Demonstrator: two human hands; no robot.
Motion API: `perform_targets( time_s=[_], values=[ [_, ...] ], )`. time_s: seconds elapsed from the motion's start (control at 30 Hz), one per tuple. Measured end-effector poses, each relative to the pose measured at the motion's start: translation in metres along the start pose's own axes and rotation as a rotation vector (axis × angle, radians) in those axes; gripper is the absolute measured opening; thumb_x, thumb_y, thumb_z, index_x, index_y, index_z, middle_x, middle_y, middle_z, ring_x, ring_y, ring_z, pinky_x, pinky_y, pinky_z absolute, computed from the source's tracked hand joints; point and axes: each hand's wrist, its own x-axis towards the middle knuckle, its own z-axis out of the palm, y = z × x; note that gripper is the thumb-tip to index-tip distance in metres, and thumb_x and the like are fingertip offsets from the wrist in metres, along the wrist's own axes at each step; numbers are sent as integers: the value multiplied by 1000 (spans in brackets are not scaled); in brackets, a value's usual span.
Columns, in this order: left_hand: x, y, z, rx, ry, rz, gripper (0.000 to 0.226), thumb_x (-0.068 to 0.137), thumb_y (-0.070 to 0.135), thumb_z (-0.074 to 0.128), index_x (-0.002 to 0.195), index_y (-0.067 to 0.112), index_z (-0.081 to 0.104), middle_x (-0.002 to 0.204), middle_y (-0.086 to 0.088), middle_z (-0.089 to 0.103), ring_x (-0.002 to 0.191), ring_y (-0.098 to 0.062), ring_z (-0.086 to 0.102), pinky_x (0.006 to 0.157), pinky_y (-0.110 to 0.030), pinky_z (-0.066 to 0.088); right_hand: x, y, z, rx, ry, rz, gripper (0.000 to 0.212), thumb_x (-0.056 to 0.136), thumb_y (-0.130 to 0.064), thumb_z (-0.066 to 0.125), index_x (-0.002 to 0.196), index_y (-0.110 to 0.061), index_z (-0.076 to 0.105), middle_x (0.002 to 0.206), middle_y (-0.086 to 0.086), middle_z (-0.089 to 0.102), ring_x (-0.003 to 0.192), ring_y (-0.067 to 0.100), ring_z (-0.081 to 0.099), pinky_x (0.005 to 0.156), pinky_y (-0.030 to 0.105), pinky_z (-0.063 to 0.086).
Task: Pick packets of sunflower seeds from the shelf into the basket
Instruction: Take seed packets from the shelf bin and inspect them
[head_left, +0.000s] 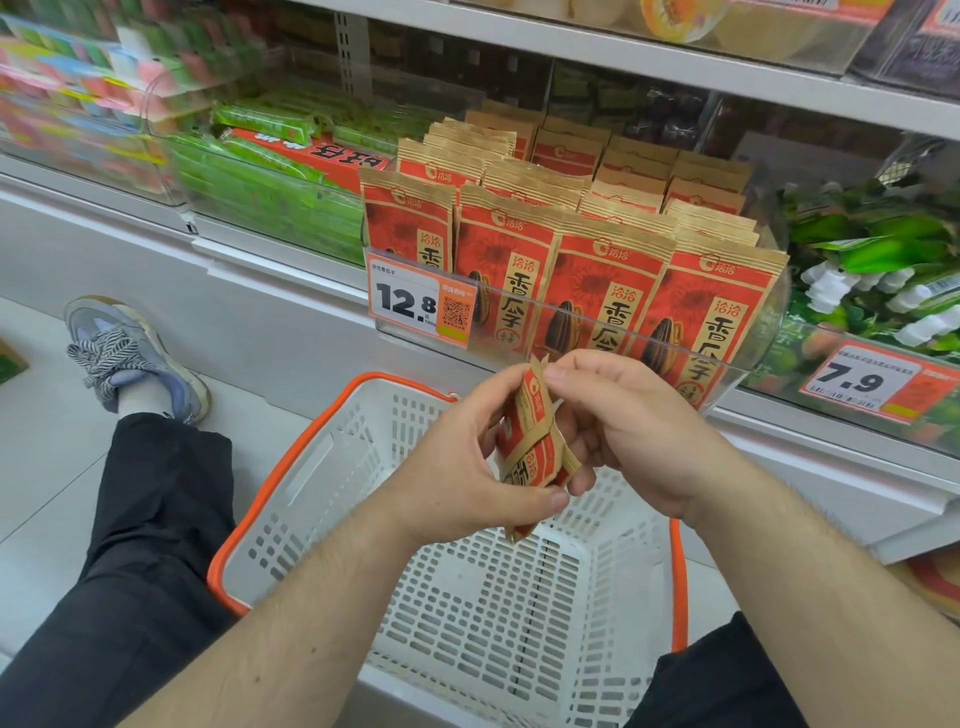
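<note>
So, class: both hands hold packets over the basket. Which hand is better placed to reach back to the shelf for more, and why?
Probably the right hand: it lies nearest the shelf packets and only pinches the held packets at the top. The left hand wraps them above the basket, so it can drop them.

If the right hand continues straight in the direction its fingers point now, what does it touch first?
The right hand points leftward, so its fingers meet the red-and-tan sunflower seed packets it already pinches, then probably the left hand gripping them.

Bare forearms, black trousers (150, 519), grey-blue sneaker (135, 353) with striped laces.
</note>
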Motion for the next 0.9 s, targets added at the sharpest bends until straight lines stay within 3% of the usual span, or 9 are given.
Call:
perform_targets(
  time_s=[0.1,0.2,0.33,0.47,0.57,0.63,0.73,0.83,0.9],
  values=[
    [0,-2,-1,-26,12,36,75,65,17,81,131,38,52,120,2,67,121,-19,59,109,-43,42,0,0,0,3,1,-15,24,101,-25,52,86,-7,56,57,16,58,39,23,49,42,26,37],
    [0,-4,-1,-100,21,23,78,63,18,83,133,29,52,112,4,68,114,-17,60,105,-45,44,0,1,0,-48,0,-37,35,96,-37,56,90,-3,59,61,14,61,43,21,51,45,27,40],
    [1,-2,-5,-551,227,-61,93,45,35,98,126,14,57,103,0,64,97,-19,64,82,-37,55,-1,1,-5,-244,-64,-32,57,68,-64,70,87,-10,62,74,-7,61,70,10,57,71,30,46],
    [2,4,-13,-861,397,-182,59,54,34,88,105,17,62,86,-3,66,94,-24,66,80,-51,57,-2,3,-7,-314,-204,107,57,58,-49,78,96,-10,58,90,3,67,83,16,62,90,48,48],
    [0,10,-9,-852,471,-321,38,72,39,80,89,13,59,88,-9,60,96,-28,62,78,-53,59,0,8,-1,-290,-143,140,36,74,-27,83,92,-13,55,83,8,70,75,19,64,77,43,49],
    [-3,11,-2,-773,434,-409,42,71,41,72,96,10,58,89,-11,63,91,-27,67,81,-52,59,1,9,3,-284,-53,134,40,76,-36,83,92,-11,57,79,6,70,72,19,65,71,38,49],
    [-8,9,5,-877,378,-452,41,75,38,70,100,7,59,99,-18,67,99,-33,70,77,-46,60,0,6,5,-267,-35,92,64,60,-61,80,98,-14,61,79,5,68,68,15,63,67,31,50],
    [-7,12,2,-1028,377,-475,51,80,42,65,113,4,58,111,-25,66,111,-40,65,77,-43,61,-1,6,2,-222,-58,26,60,62,-58,83,99,-16,64,79,8,65,67,18,64,66,32,50],
    [-8,15,1,-1089,348,-484,57,81,45,63,117,1,58,112,-26,67,105,-38,69,74,-40,61,0,6,-2,-189,-56,-13,59,57,-50,84,98,-12,66,78,11,65,66,21,65,66,34,51]
  ],
)
